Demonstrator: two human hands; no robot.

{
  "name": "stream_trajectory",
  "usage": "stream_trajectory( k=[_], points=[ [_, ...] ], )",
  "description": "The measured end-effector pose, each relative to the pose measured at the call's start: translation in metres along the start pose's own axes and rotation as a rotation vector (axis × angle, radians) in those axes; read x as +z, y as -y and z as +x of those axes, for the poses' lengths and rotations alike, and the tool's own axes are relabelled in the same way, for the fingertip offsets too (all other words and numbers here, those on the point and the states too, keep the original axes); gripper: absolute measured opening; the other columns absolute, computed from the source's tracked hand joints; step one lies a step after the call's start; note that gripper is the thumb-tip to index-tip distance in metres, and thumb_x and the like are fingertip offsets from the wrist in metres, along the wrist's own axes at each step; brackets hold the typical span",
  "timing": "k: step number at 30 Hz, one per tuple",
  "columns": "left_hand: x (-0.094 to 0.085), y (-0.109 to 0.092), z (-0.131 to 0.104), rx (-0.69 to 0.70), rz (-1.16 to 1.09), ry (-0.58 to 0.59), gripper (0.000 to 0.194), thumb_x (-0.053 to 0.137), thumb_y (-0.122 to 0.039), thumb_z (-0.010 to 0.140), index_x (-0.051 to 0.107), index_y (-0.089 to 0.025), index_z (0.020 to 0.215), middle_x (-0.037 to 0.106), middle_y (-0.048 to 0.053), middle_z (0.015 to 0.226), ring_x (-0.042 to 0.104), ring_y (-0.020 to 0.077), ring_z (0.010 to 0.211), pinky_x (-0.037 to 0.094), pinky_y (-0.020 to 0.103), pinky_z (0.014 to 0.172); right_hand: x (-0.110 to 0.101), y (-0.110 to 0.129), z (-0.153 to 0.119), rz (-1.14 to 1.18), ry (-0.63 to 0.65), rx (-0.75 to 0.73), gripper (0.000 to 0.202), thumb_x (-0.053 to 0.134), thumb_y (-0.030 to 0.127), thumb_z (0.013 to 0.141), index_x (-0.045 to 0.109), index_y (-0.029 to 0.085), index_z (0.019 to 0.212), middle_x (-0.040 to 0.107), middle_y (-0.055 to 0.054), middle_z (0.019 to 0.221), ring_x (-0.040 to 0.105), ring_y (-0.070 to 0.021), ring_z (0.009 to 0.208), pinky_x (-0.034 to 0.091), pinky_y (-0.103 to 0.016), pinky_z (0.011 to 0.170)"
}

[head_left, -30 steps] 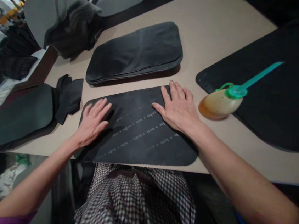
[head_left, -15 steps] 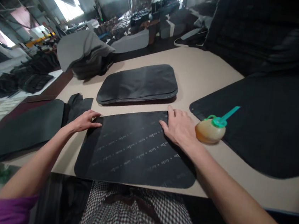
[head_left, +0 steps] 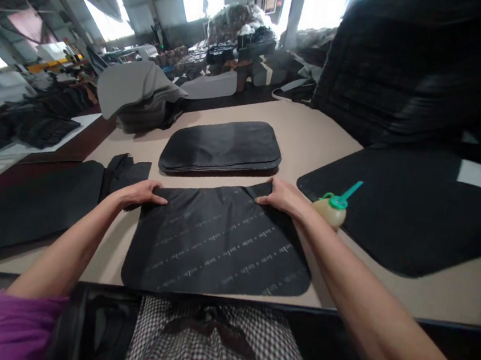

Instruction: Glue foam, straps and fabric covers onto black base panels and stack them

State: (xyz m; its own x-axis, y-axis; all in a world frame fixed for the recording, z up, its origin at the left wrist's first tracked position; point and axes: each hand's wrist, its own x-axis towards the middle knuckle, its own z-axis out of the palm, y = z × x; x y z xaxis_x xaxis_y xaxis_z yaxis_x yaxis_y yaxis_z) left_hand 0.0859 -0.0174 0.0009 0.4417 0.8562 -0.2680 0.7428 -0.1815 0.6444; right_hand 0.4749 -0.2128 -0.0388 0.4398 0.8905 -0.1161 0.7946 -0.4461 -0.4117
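A black rounded panel (head_left: 216, 246) with rows of pale printed lettering lies on the table in front of me; fabric or leather, I cannot tell which. My left hand (head_left: 144, 193) pinches its far left corner, thumb on top. At the far right corner my right hand (head_left: 279, 197) grips the edge between thumb and fingers, and the panel wrinkles there. Just beyond lies a stack of similar black panels (head_left: 222, 144). Beside my right wrist stands a squat, pale bottle (head_left: 330, 212) with a green cap and spout, partly hidden by my forearm.
A large black sheet (head_left: 409, 215) covers the table's right side, below a tall dark pile (head_left: 397, 76). On the left are more black pieces (head_left: 36, 198) and dark scraps (head_left: 127, 174). Grey pieces (head_left: 137, 95) are heaped farther back on the beige tabletop (head_left: 306, 129).
My fingers have closed on the panel's far corners, and its far edge has wrinkled, where it lay flat before. My view has tilted slightly upward.
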Motion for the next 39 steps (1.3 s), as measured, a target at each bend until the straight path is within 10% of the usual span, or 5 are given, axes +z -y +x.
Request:
stream_trajectory(
  k=[9,14,20,29,39],
  points=[
    [0.023,0.062,-0.1,-0.264,-0.667,-0.032,0.044,0.089,-0.046,0.069,0.072,-0.016,0.096,0.075,0.005,0.088,0.069,0.0148,0.069,0.055,0.021,0.062,0.01,-0.027,-0.092,1.157,0.117,0.262,0.026,0.077,0.033,0.082,0.068,0.018,0.102,0.077,-0.012,0.09,0.074,-0.0273,0.075,0.061,-0.035,0.064],
    [0.052,0.069,-0.142,-0.42,-0.903,0.029,0.035,0.09,-0.033,0.068,0.074,-0.014,0.092,0.079,0.013,0.091,0.076,0.0245,0.074,0.064,0.034,0.073,0.008,-0.032,-0.12,1.316,0.318,0.47,0.019,0.084,0.025,0.075,0.072,0.012,0.082,0.077,-0.015,0.079,0.072,-0.0233,0.061,0.061,-0.029,0.057],
    [0.053,0.062,-0.15,-0.262,-0.891,-0.018,0.041,0.09,-0.041,0.069,0.074,-0.019,0.099,0.08,0.009,0.098,0.077,0.0252,0.082,0.065,0.034,0.076,0.01,-0.014,-0.134,1.35,0.191,0.418,0.022,0.088,0.028,0.072,0.074,0.014,0.082,0.077,-0.012,0.078,0.073,-0.0233,0.06,0.061,-0.029,0.056],
    [-0.044,0.074,-0.218,-0.016,-0.766,-0.314,0.06,0.089,-0.041,0.071,0.069,-0.024,0.125,0.079,0.007,0.111,0.077,0.0257,0.09,0.065,0.032,0.075,0.041,0.069,-0.175,1.584,0.204,0.087,0.044,0.086,0.04,0.079,0.074,0.026,0.119,0.077,-0.007,0.113,0.075,-0.0281,0.096,0.063,-0.04,0.086],
    [-0.185,0.085,-0.374,0.012,-0.494,-0.794,0.062,0.092,-0.036,0.068,0.071,-0.013,0.121,0.08,0.009,0.105,0.075,0.0209,0.084,0.063,0.028,0.078,0.101,0.209,-0.186,1.713,0.582,-0.148,0.049,0.084,0.043,0.082,0.069,0.031,0.128,0.07,-0.005,0.131,0.069,-0.028,0.117,0.058,-0.043,0.101]
  ],
)
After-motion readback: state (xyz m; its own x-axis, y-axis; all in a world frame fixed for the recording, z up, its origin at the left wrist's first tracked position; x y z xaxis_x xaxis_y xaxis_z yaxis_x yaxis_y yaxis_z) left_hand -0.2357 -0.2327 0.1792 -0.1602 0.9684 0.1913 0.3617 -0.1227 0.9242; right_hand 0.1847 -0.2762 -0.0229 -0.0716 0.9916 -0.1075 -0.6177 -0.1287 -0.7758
